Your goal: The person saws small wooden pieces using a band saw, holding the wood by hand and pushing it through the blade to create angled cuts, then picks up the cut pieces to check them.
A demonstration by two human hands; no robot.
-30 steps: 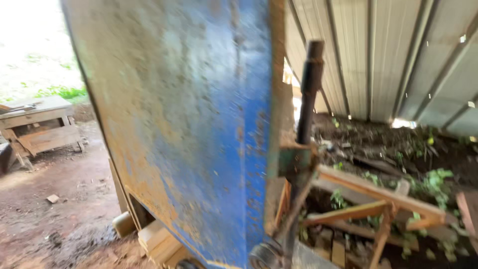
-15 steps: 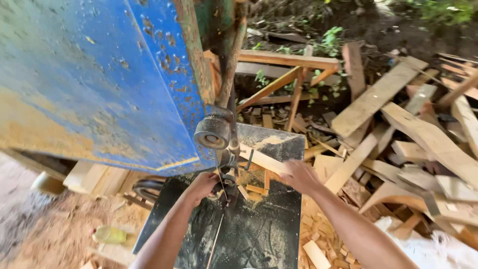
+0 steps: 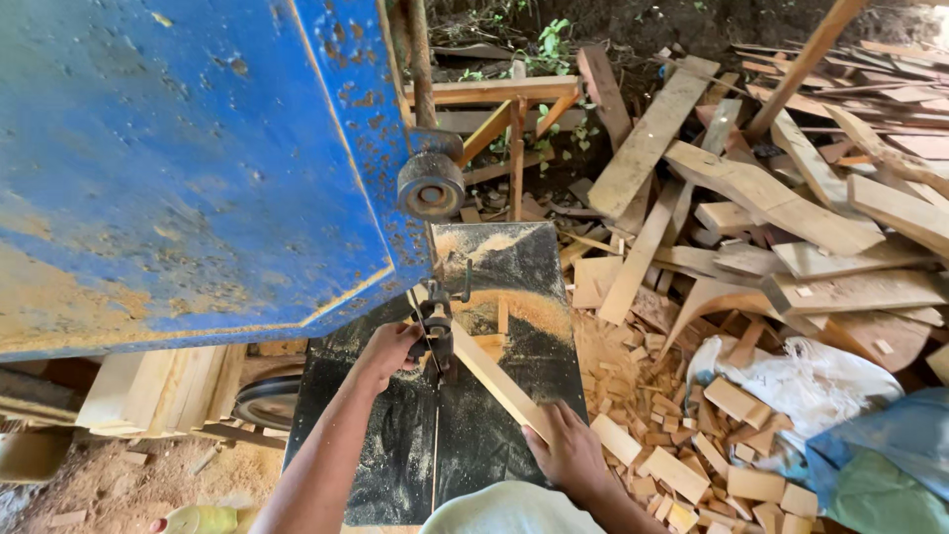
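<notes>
Head view: the left hand (image 3: 386, 351) lies on the dark metal saw counter (image 3: 395, 455), dusted with sawdust, its fingers (image 3: 405, 341) curled loosely and resting against the near end of a long pale wooden strip (image 3: 499, 381) just beside the blade guide (image 3: 437, 331); whether they pinch the strip or only press it cannot be told; the right hand (image 3: 568, 450) lies flat on the strip's other end, fingers (image 3: 539, 425) spread and extended, palm pressing the wood down onto the counter rather than gripping around it; the strip runs diagonally between the two hands, touching both, with the thin saw blade (image 3: 435, 435) meeting it just right of the left fingers; above the left fingers hangs the large blue rusted housing (image 3: 188, 168) with a round guide wheel (image 3: 431, 186) at its corner; to the right of the right fingers, beyond the counter edge, a heap of small wooden offcuts (image 3: 682, 445) covers the floor, with longer planks (image 3: 751, 188) piled farther off and a white sack (image 3: 801, 376) near them.
</notes>
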